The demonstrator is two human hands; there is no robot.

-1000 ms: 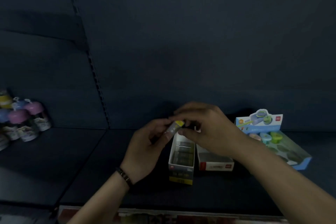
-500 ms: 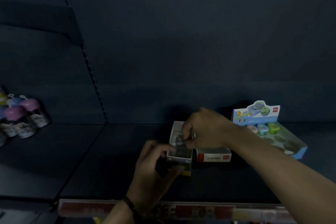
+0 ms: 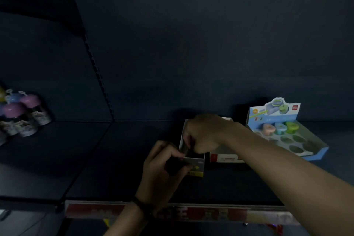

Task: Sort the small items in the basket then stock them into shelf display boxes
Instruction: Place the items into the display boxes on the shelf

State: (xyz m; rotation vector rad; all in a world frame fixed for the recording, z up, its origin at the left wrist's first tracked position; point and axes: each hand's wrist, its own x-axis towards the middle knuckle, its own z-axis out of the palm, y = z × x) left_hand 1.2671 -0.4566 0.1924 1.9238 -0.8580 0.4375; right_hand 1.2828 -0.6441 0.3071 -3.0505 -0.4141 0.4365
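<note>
At lower centre the left hand (image 3: pixel 162 168) grips the near corner of the narrow white display box (image 3: pixel 198 165), while the right hand (image 3: pixel 205 134) curls down into it, too dim to tell whether it holds anything.

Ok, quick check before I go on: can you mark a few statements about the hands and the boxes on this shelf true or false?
1. The left hand grips the near end of the narrow white box. True.
2. The right hand is over the blue display box. False: it reaches into the narrow white box, fingers curled.
3. The blue display box is full. False: only three pieces sit in its back row; the other wells are empty.
4. Pink-capped bottles stand at the far left of the shelf. True.
</note>
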